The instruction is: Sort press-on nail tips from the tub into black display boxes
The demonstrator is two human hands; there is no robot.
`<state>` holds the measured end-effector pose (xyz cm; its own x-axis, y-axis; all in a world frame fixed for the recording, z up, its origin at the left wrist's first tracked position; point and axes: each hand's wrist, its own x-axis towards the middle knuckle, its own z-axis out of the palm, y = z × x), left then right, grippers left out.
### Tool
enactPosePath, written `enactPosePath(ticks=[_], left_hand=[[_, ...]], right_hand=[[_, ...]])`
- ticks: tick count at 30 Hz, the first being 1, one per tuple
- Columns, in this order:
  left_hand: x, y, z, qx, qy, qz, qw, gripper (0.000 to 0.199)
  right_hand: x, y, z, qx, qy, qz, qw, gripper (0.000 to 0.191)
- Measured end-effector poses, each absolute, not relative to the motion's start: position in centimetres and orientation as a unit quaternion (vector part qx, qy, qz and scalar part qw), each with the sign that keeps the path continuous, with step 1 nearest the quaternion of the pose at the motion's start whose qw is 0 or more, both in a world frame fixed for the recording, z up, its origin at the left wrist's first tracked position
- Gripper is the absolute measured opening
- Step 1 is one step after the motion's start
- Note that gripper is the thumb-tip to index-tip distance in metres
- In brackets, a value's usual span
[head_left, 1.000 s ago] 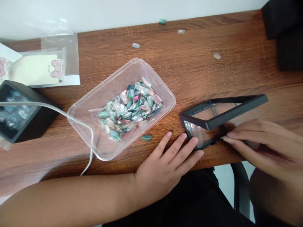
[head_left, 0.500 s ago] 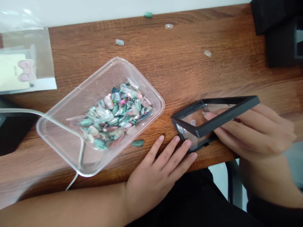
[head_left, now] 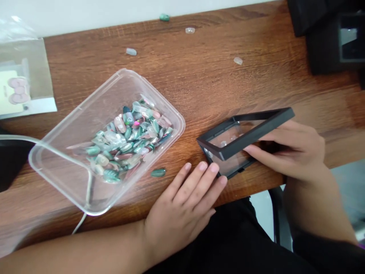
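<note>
A hinged black display frame with clear film panes stands partly open at the table's front edge, its upper half tilted up. Inside, on the lower pane, lie a few clear press-on nails. My left hand rests flat, fingers stretched, its fingertips at the frame's near left corner. From the right, my right hand reaches between the frame's halves, thumb and fingers apart; the upper rim hides some fingertips. A clear plastic tub full of green, pink and clear press-on nails sits left of the frame.
A green nail lies between tub and left hand. Several loose nails are scattered towards the back. Black boxes stand at back right, a plastic packet at left. A white cable runs by the tub.
The view has shifted, so the scene sits further left. My right hand has drawn back slightly from inside the frame. My left hand stays at the frame's corner.
</note>
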<state>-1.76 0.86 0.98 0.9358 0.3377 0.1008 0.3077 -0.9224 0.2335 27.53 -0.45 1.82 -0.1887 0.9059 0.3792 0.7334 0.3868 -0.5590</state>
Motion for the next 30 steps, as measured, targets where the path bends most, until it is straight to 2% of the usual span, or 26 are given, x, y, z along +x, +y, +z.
enactPosePath(ticks=[9,19,30], left_hand=[[-1.2,1.43,1.09,0.968,0.193,0.067,0.148,0.076],[-1.41,1.26,1.17,0.976,0.165,0.065,0.123,0.079],[-1.42,1.3,1.2,0.986,0.129,0.032,0.1,0.074]], right_hand=[[27.54,-0.71,1.32,-0.532,-0.753,0.14,0.361,0.031],[26.96,-0.72,1.76,-0.561,-0.748,0.116,0.336,0.022],[27.19,-1.13,1.7,-0.5,-0.789,0.145,0.326,0.029]])
